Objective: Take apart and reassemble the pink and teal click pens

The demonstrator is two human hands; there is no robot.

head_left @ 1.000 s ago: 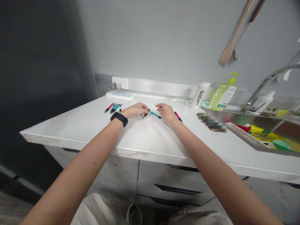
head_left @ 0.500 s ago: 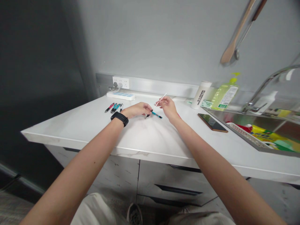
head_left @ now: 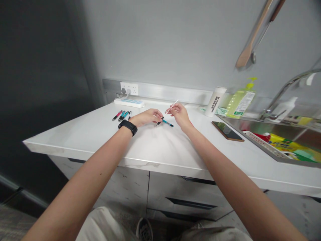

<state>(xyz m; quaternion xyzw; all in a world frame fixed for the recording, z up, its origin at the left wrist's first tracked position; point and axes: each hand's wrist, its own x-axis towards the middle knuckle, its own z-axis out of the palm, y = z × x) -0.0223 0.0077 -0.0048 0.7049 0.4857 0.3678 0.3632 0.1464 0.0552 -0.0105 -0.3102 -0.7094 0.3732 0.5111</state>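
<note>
Over the white countertop [head_left: 160,147] my two hands are close together. My right hand [head_left: 180,115] pinches a thin white stick [head_left: 173,106], which looks like a pen refill and slants up to the right. My left hand [head_left: 149,116], with a black watch on the wrist, has its fingers closed on a small black pen part [head_left: 158,123] pointing down toward the counter. Between the hands is a teal pen barrel with black ends [head_left: 168,123]; whether the left fingers touch it I cannot tell. Several pens [head_left: 122,115] in pink, teal and white lie left of my left hand.
A power strip [head_left: 129,102] lies along the wall below a socket. On the right are a white tube [head_left: 215,101], a green pump bottle [head_left: 240,101], a dark phone [head_left: 227,131] and a sink [head_left: 260,122] holding a yellow packet. Wooden-handled utensils hang above.
</note>
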